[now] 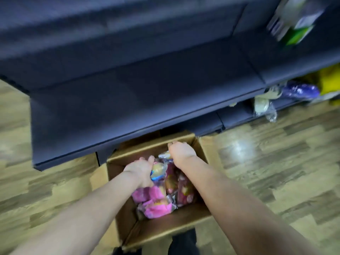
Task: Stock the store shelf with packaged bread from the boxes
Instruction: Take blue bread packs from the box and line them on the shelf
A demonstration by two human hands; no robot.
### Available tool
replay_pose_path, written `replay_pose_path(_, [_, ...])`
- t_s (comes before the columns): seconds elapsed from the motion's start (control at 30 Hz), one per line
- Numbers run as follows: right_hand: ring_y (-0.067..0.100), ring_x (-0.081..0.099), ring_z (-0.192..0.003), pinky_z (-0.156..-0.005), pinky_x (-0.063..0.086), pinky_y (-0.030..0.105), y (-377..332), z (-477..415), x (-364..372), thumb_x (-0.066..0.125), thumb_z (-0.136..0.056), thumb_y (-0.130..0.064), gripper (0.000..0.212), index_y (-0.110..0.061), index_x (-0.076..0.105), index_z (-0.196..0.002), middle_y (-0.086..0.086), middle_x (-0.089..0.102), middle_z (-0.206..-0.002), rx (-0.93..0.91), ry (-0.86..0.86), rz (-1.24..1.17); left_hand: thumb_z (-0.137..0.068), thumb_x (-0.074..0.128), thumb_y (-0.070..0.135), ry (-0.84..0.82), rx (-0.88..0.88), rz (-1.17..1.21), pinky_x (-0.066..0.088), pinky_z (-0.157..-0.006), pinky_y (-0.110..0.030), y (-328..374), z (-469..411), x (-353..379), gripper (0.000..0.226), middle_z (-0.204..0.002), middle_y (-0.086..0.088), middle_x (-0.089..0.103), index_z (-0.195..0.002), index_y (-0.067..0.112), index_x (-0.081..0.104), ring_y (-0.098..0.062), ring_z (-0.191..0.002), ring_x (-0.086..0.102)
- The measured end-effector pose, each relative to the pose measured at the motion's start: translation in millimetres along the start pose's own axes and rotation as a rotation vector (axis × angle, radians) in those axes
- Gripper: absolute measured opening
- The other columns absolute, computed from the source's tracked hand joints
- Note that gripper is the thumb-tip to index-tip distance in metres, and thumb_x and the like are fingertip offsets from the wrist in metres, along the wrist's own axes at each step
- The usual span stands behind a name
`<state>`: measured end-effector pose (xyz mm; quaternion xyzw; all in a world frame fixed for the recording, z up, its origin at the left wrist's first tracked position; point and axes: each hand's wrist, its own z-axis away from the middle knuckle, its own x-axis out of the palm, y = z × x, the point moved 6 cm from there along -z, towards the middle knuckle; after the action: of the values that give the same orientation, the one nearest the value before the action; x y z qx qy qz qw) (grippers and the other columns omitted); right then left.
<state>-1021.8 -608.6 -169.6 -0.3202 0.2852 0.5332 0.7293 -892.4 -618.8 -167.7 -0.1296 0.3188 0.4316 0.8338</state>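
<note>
An open cardboard box (161,230) stands on the floor below me, against the foot of the dark shelf (128,100). Inside lie several pink-wrapped bread packets (156,205). Both my arms reach down into the box. My left hand (139,170) grips a clear packet with a blue label (157,172) near the box's left wall. My right hand (181,150) is at the far end of the box, fingers curled down over a clear packet (165,155); its grip is hidden by the back of the hand. The frame is blurred.
The lower shelf board in front of me is bare. To the right on the shelves are a purple packet (299,92), a yellow package (329,80), a clear bagged item (263,107) and a white-green package (296,19) higher up. Wood-pattern floor (276,172) surrounds the box.
</note>
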Motion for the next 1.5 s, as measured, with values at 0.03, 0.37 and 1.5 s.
replay_pose_path(0.03, [0.035,0.051,-0.119,-0.094,0.046,0.04,1,10,-27,0.059,-0.086,-0.003,0.042,-0.005,0.049,-0.127,0.013,0.05,-0.131,-0.007,0.013,0.016,-0.072,0.072,0.042,0.034,-0.006,0.0,0.048,-0.087,-0.036,0,13,-20,0.07,-0.122,-0.014,0.054,-0.125,0.014,0.035,-0.031,-0.111,0.058])
replay_pose_path(0.37, [0.028,0.061,-0.102,-0.074,0.046,0.031,-22,121,-260,0.062,-0.083,-0.009,0.029,-0.009,0.06,-0.112,0.009,0.059,-0.115,0.041,0.19,0.206,-0.073,0.07,0.038,0.322,-0.021,0.147,0.043,-0.066,-0.03,-14,157,-212,0.06,-0.104,-0.003,0.057,-0.12,0.016,0.039,-0.025,-0.088,0.057])
replay_pose_path(1.5, [0.037,0.035,-0.127,-0.093,0.044,0.041,-63,174,-370,0.06,-0.084,-0.041,0.055,-0.017,0.043,-0.131,0.01,0.034,-0.138,-0.062,0.5,0.162,-0.083,0.053,0.065,0.806,-0.269,0.07,0.039,-0.095,-0.045,-59,225,-363,0.08,-0.14,-0.012,0.036,-0.141,0.017,0.026,-0.036,-0.129,0.036])
